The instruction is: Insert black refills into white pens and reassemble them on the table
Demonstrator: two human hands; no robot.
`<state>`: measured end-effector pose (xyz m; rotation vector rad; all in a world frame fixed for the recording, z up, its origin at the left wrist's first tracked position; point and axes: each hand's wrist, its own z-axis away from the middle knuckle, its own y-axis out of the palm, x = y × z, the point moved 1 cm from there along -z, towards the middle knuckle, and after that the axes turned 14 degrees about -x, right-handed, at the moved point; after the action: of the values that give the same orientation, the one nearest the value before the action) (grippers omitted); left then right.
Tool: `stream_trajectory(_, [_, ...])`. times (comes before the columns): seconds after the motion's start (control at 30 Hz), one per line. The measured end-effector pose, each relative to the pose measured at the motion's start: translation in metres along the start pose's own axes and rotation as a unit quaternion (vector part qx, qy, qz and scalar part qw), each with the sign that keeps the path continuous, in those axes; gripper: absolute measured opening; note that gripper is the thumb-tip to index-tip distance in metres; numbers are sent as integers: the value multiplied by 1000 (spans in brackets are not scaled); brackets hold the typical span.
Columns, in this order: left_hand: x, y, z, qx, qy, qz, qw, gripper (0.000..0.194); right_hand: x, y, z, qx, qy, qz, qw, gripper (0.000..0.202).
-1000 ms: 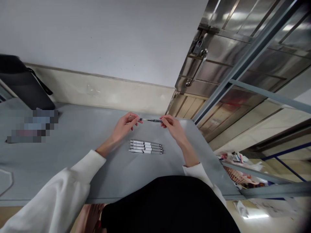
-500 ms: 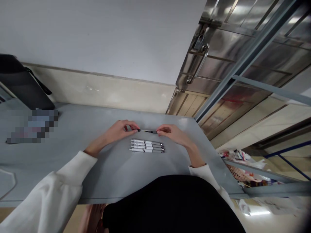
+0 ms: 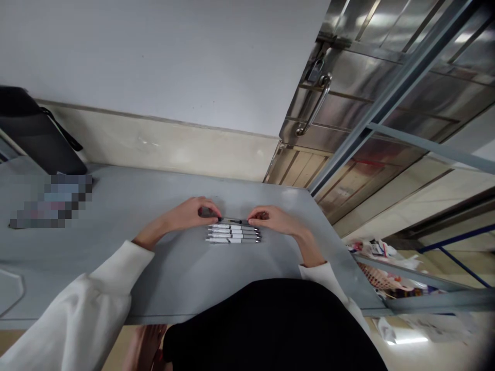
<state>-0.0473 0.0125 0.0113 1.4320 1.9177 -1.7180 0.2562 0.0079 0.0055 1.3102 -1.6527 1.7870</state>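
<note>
On the grey table (image 3: 185,278), several white-and-grey pens (image 3: 234,234) lie side by side in a neat row. Just beyond the row, a dark pen (image 3: 233,221) lies parallel to them, pinched at both ends. My left hand (image 3: 198,212) is closed on its left end, thumb and forefinger together. At the opposite end my right hand (image 3: 273,219) grips it the same way, with the other fingers curled. The fingertips hide both ends of this pen. Whether it touches the nearest white pen I cannot tell.
At the far left stands a black case (image 3: 42,131) with a strap, and a blurred-out flat object (image 3: 54,201) lies before it. A wall backs the table. On the right are a metal door (image 3: 332,93), a grey frame post (image 3: 348,149) and a basket (image 3: 377,275) among bags.
Both hands have come slightly toward me with the dark pen, bringing it from a gap beyond the row to close alongside it. The row of pens stays in place.
</note>
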Motion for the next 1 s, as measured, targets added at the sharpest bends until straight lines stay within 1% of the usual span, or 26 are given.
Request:
stream_trajectory(0.37, [-2,0,0,18,13,17,1000,18,-1,1,0,2,12,7,1000,25])
stream_trajectory(0.5, [-2,0,0,23,13,11,1000,21,1,1,1,4,15,10,1000,29])
stream_trajectory(0.73, [4,4,-1,11,1,0,1000,29,2,2,2,2,34,13,999,32])
stream_trajectory(0.87, [5,7,-1,-14,14,-11,1000,33,-4,6,1,-26,37,25,999,30])
stream_trajectory(1.0, [10,8,-2,-61,11,-12,998,38,-10,13,3,-81,34,22,996,31])
